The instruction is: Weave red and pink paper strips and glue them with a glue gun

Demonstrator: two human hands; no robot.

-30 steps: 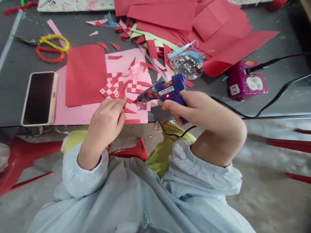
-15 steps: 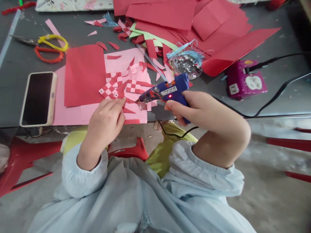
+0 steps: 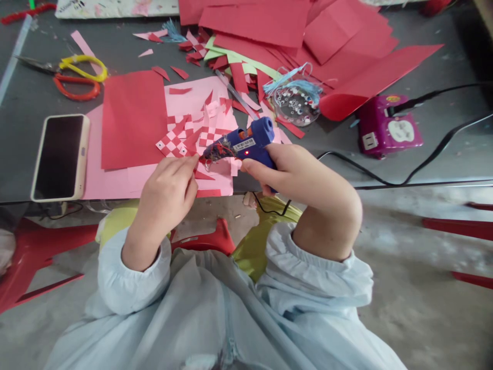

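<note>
My right hand (image 3: 269, 167) is wrapped round the grip of a blue hot glue gun (image 3: 252, 141), whose red light is lit. The gun's nozzle points left and reaches the fingertips of my left hand (image 3: 169, 187). Those fingers are pinched on a small red paper piece (image 3: 201, 159), mostly hidden by the fingers and the nozzle. Just beyond lies a red-and-pink woven paper fish (image 3: 172, 144) with small eyes stuck on. Another checkered woven piece (image 3: 210, 135) rests to its right, among pink and red strips on a pink paper sheet (image 3: 215, 187).
A phone (image 3: 59, 156) and scissors (image 3: 79, 77) lie at left beside a red paper sheet (image 3: 134, 121). A dish of googly eyes (image 3: 296, 105) with blue tassels stands behind the gun. Red paper (image 3: 258, 23) is heaped at the back. A cable runs from a purple power box (image 3: 389, 126).
My right hand has moved the glue gun left, bringing its nozzle to the red paper piece at my left fingertips. My left hand has stayed in place.
</note>
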